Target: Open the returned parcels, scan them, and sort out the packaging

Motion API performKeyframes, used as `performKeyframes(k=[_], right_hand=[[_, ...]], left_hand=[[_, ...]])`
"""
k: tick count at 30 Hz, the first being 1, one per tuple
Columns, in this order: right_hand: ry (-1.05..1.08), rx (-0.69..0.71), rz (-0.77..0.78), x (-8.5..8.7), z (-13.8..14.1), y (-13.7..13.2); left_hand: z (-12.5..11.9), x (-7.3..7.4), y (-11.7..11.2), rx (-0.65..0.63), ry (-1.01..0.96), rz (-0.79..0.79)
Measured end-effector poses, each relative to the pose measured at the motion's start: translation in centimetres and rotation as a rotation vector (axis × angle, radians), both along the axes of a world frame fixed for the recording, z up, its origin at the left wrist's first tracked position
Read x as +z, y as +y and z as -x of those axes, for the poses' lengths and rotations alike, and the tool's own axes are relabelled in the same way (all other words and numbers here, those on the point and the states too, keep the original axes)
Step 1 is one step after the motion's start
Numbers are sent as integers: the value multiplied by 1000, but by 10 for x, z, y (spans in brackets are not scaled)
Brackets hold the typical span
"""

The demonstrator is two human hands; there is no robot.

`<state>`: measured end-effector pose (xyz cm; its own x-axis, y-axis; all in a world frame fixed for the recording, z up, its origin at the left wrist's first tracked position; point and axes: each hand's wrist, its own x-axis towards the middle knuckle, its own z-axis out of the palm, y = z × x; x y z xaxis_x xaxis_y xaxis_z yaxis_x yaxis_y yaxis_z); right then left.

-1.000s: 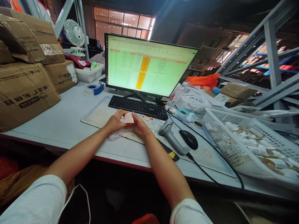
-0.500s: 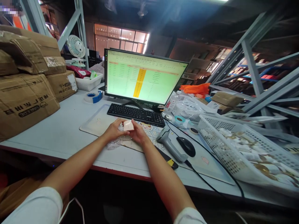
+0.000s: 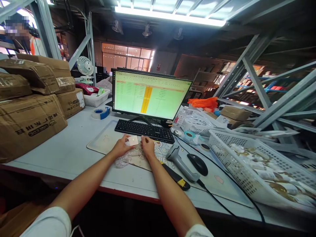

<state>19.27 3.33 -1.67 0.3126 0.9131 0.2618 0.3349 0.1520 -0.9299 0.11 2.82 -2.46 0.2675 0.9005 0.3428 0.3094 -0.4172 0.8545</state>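
A small pale box (image 3: 133, 140) is gripped between the thumb and fingers of my left hand (image 3: 120, 147), above the mat in front of the keyboard. Clear bubble wrap (image 3: 123, 159) hangs below the box and spreads between my hands. My right hand (image 3: 148, 146) is just to the right of the box, apart from it. Its fingers are curled together beside the wrap's edge; what they pinch is too small to make out. Nearest to my right forearm are a grey barcode scanner (image 3: 181, 163) and a black and yellow cutter (image 3: 177, 177).
Behind my hands stand a black keyboard (image 3: 144, 131) and a lit monitor (image 3: 150, 95). A black mouse (image 3: 197, 164) and white basket (image 3: 229, 164) of small wrapped items are right. Cardboard boxes (image 3: 29, 121) and a blue tape dispenser (image 3: 101, 113) are left. A person (image 3: 37, 46) is far left.
My right hand has let go of the box and moved slightly right. The box stays in my left hand, turned a little. The camera view has tilted upward.
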Motion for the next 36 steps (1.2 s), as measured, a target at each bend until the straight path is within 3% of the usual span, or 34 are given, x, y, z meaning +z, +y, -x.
performKeyframes(k=[3, 6, 10, 14, 26, 32, 36], right_hand=[[-260, -358, -40, 3, -18, -4], [-490, -552, 107, 2, -28, -8], [-635, -461, 318, -3, -27, -6], [-705, -376, 415, -5, -24, -1], [-710, -371, 394, 7, -41, 7], [-1026, -306, 397, 19, -52, 10], [-1100, -226, 446, 27, -51, 16]], left_hand=[[1, -1, 0, 8, 35, 24], [4, -2, 0, 33, 58, 22], [7, -2, 0, 65, 68, 43], [9, 0, -3, 74, 42, 52], [5, -4, -2, 58, 42, 45], [4, 0, -3, 61, 76, 58], [3, 3, -5, 46, 70, 77]])
